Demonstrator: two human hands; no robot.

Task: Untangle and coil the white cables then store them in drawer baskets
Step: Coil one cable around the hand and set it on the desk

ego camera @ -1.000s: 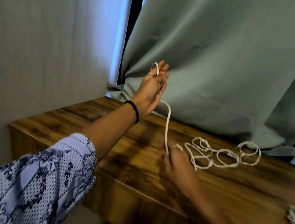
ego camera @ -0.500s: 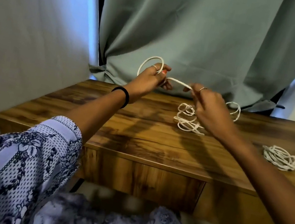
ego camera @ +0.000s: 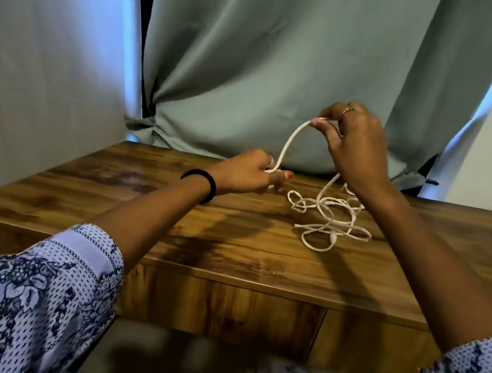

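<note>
A white cable (ego camera: 327,220) lies in loose tangled loops on the wooden table (ego camera: 165,224), right of centre. One strand rises from my left hand (ego camera: 250,174), which is closed around it low over the table, up to my right hand (ego camera: 354,143). My right hand pinches the strand between thumb and fingers, raised above the pile. Another strand drops from behind my right hand down into the loops. The part of the cable inside my left fist is hidden.
A grey-green curtain (ego camera: 276,60) hangs right behind the table. Pale walls close in on both sides. The table front (ego camera: 216,309) shows a drawer seam below the top. My patterned sleeves fill the lower corners.
My left hand has dropped from head height down to the tabletop, still gripping the cable. My right hand has risen with the strand. The view shifted, and the second cable bundle is out of frame.
</note>
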